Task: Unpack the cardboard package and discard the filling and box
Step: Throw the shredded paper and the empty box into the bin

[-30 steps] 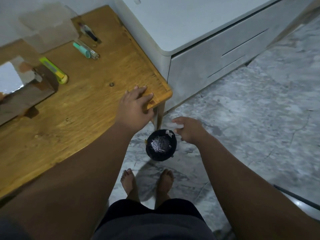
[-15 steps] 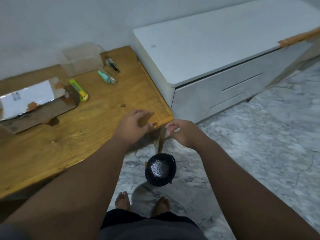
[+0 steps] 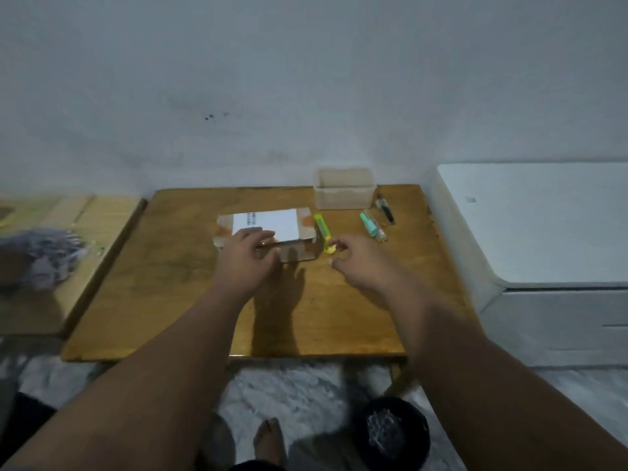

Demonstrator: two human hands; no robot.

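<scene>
Well left of the box (image 3: 268,226) lay a blurred bundle (image 3: 44,256). The box sat mid-table (image 3: 163,300), with the left hand (image 3: 249,254) resting on its near left corner, fingers together. Just right of it lay a cutter (image 3: 322,229). The right hand (image 3: 356,263) was at the cutter's near end, its fingers loosely curled and parted; whether they touched it could not be told. Farther right lay a marker (image 3: 368,224), a pen (image 3: 386,211) and a cabinet (image 3: 543,232).

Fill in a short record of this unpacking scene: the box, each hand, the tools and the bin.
Box: cardboard box, white label on top, looks closed, on the wooden table
Left hand: left hand rests on the box's near edge
Right hand: right hand, fingers loosely curled at the yellow-green knife; contact unclear
Other tools: teal marker, black pen, near a clear container
Bin: black bin on the floor
</scene>
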